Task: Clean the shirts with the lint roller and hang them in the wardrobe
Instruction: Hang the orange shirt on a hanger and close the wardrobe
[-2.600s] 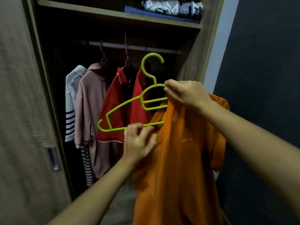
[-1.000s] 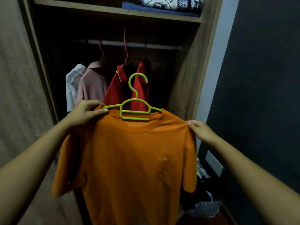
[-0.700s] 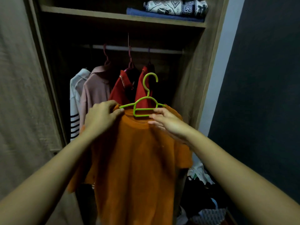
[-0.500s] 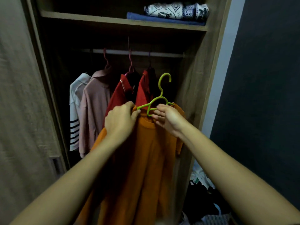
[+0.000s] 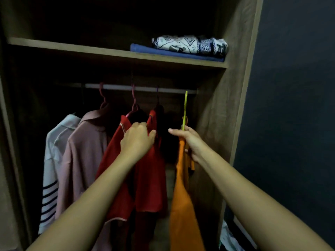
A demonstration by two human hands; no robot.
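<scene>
- An open wooden wardrobe (image 5: 213, 124) fills the view, dim inside, with a dark wall (image 5: 290, 105) to its right.
- The right hand (image 5: 190, 142) is closed on the orange shirt (image 5: 181, 196) at its collar, fingers wrapped around the base of the green hanger (image 5: 185, 109); the forefinger points left.
- The left hand (image 5: 137, 140) is closed on the shoulder of the red shirt (image 5: 150, 178) beside it.
- Against the earlier frames: half a second ago both hands held the orange shirt at the neck, in front of the other clothes; now the left hand has let go of it and moved to the red shirt.
- The orange shirt, seen flat-on a second ago, now hangs edge-on inside the wardrobe, at the right end of the row, with a dark gap between it and the red shirt.
- The hanger's hook has risen to the rail (image 5: 141, 88); whether it is already over the rail I cannot tell.
- Further left hang a pink shirt (image 5: 85, 151) and a white shirt with dark stripes (image 5: 52, 169), each where it was before.
- The view has tilted up, so more of the shelf (image 5: 90, 50) shows, with a patterned folded cloth (image 5: 188, 45) on a blue folded cloth (image 5: 145, 48).
- No brand, label or writing can be read on anything.
</scene>
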